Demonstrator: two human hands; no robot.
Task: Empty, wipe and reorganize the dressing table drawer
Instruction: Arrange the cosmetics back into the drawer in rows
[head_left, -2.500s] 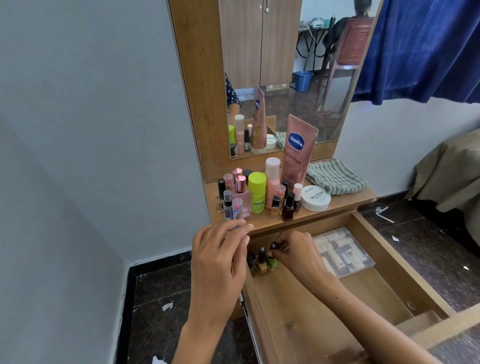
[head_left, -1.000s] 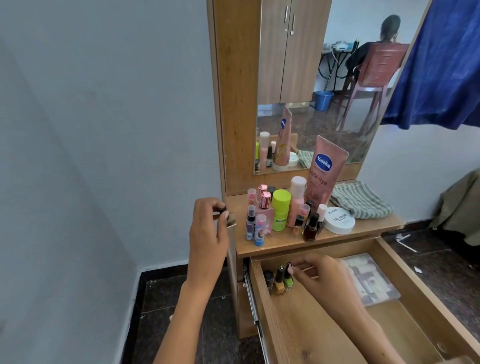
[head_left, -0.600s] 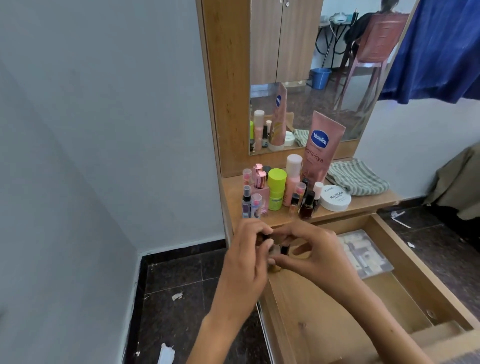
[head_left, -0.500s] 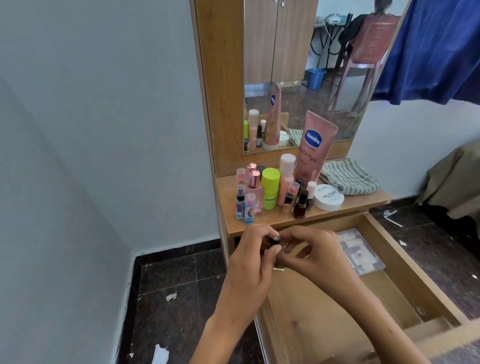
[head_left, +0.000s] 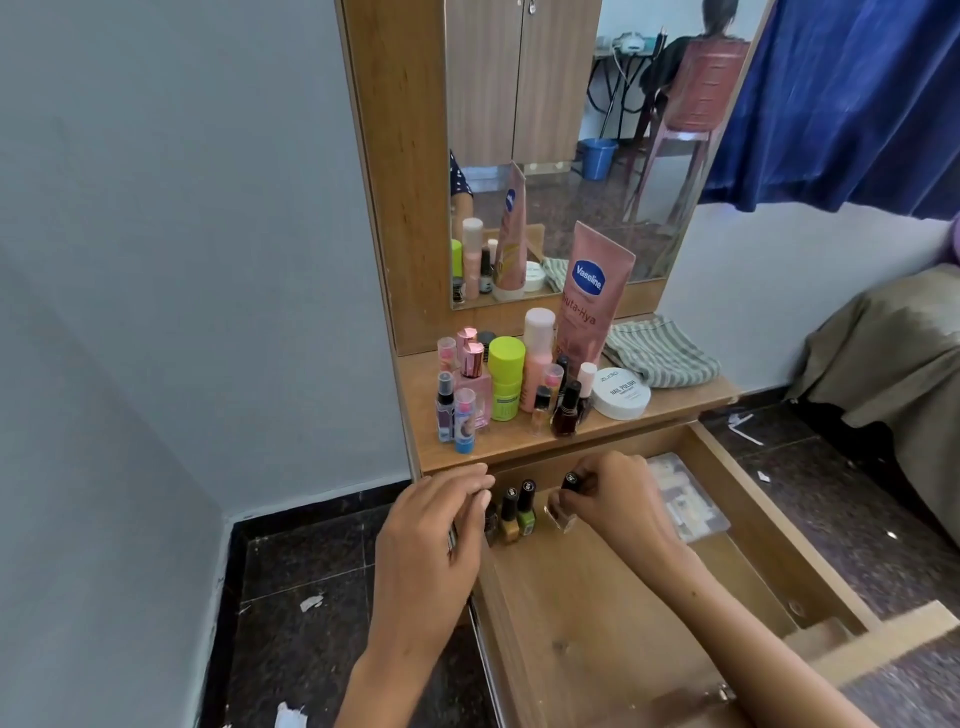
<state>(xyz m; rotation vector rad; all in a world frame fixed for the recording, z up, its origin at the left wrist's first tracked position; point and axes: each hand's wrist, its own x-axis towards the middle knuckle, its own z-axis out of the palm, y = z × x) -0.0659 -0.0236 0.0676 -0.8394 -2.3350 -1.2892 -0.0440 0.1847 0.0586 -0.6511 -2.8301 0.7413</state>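
Note:
The wooden drawer of the dressing table stands pulled out. In its back left corner stand a gold nail polish bottle and a green one, with a dark bottle half hidden behind my left hand. My right hand pinches a small black-capped nail polish bottle just right of the green one, low over the drawer floor. My left hand hovers over the drawer's left wall with relaxed fingers and holds nothing. A clear plastic packet lies at the drawer's back right.
On the table top stand a pink Vaseline tube, a green-capped bottle, several small bottles, a white tub and a folded striped cloth. A mirror rises behind. Dark floor with paper bits lies left.
Earlier my left hand lifted a small bottle off the table top and the two hands met over the drawer. Now they are apart, and my right hand holds the bottle beside the green one.

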